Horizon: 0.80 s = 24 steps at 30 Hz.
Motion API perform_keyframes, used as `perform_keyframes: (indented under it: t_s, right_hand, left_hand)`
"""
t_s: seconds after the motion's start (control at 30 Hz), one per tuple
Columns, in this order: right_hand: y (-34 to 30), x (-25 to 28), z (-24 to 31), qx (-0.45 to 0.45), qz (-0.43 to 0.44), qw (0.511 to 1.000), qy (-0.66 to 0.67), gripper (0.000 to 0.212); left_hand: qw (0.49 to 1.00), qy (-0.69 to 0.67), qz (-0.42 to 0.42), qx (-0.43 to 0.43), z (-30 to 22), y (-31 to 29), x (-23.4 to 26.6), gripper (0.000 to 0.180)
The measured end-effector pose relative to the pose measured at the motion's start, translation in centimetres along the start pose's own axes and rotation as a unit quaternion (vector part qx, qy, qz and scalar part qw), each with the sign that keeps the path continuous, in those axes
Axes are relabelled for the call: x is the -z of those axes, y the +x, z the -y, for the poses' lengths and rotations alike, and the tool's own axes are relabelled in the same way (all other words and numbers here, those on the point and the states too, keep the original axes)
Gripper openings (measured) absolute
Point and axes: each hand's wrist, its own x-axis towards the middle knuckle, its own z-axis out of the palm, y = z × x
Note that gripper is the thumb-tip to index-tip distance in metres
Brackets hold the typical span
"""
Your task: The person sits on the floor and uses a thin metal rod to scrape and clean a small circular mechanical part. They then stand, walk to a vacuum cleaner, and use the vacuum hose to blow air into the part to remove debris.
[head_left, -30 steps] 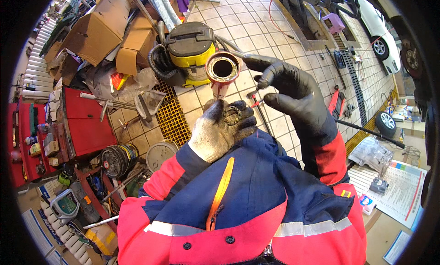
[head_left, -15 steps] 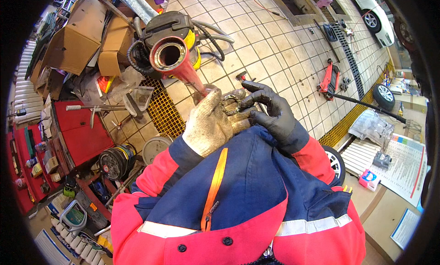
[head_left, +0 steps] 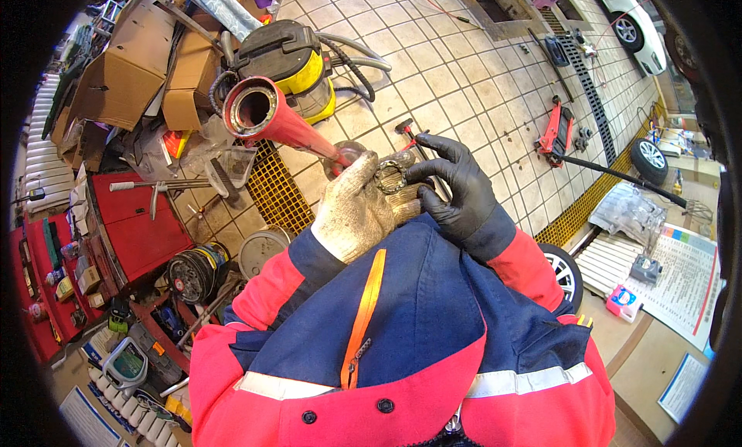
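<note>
My left hand (head_left: 357,207), in a soiled pale knit glove, grips a small greasy metal ring (head_left: 390,176) like a bearing ring between thumb and fingers. From the right, my right hand (head_left: 457,186) in a black glove reaches over. One of its fingertips touches the ring's edge; its forefinger and thumb stand apart. Just beyond my left hand a red tapered tube (head_left: 297,130) rises, with a greasy round opening at its top. Its lower end lies partly behind the left glove; whether the glove touches it I cannot tell. A hammer-like tool (head_left: 405,126) shows behind my hands.
A black and yellow vacuum cleaner (head_left: 290,61) stands behind the tube. Cardboard boxes (head_left: 127,64) and a red tool chest (head_left: 139,223) crowd the left. A red floor jack (head_left: 553,134) with a long handle lies right, near a loose wheel (head_left: 648,159). Yellow grating (head_left: 277,180) crosses the tiled floor.
In the picture, the red tube's open top has shifted left and slightly down. More of the hammer-like tool shows. My right fingers have shifted slightly at the ring, which stays in my left hand.
</note>
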Motion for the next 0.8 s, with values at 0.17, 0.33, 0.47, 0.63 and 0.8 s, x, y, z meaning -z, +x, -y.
perform_keyframes:
  t_s: [0.17,0.33,0.47,0.63,0.8]
  right_hand:
    - [0.4,0.8,0.2,0.069,-0.023,0.994,-0.08,0.033]
    - [0.5,1.3,-0.3,0.082,-0.036,0.994,-0.068,0.033]
    - [0.0,1.0,-1.1,0.053,-0.029,0.998,-0.024,0.031]
    - [0.7,0.2,-0.4,0.066,-0.064,0.996,0.0,0.032]
    - [1.5,-0.2,-0.8,0.011,-0.055,0.996,0.066,0.021]
  left_hand:
    - [0.999,0.017,-0.031,-0.019,0.5,0.5,-0.2,0.035]
    - [0.999,-0.006,-0.028,-0.019,0.7,0.8,-0.1,0.034]
    - [0.999,0.001,-0.013,-0.035,1.2,0.8,1.3,0.033]
    - [1.0,0.012,0.013,0.01,0.7,1.0,2.0,0.056]
    - [0.998,0.031,-0.052,0.001,1.2,1.7,1.8,0.048]
